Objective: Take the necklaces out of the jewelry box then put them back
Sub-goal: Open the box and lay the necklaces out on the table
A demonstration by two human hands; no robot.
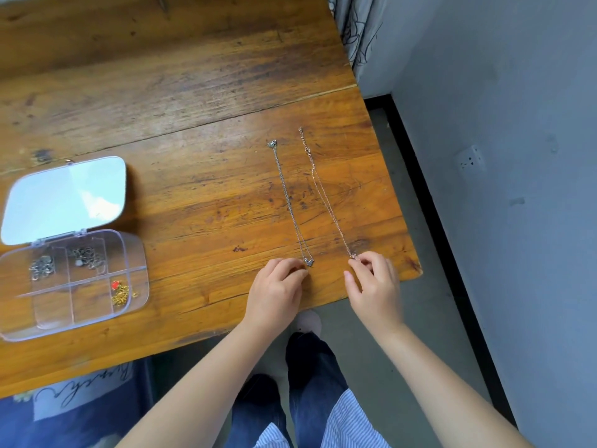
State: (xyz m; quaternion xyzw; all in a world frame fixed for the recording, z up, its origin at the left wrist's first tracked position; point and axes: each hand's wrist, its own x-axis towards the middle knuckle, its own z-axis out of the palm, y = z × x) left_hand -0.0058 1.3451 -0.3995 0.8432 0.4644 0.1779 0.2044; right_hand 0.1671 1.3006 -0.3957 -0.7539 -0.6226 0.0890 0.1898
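Two necklaces lie stretched out side by side on the worktop (193, 130), running away from the fingers. The right hand (373, 286) pinches the pendant end of the rose chain (326, 195) between thumb and forefinger. The left hand (276, 292) has its fingers curled, tips just beside the silver chain (289, 198) pendant; whether they grip it I cannot tell. The open box (135, 253), with jewelry inside, sits well left of the fingers.

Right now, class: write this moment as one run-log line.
stage: laying out | silver necklace, rose-gold necklace: straight on table | jewelry box: open | right hand: pinching rose-gold pendant | left hand: by silver pendant
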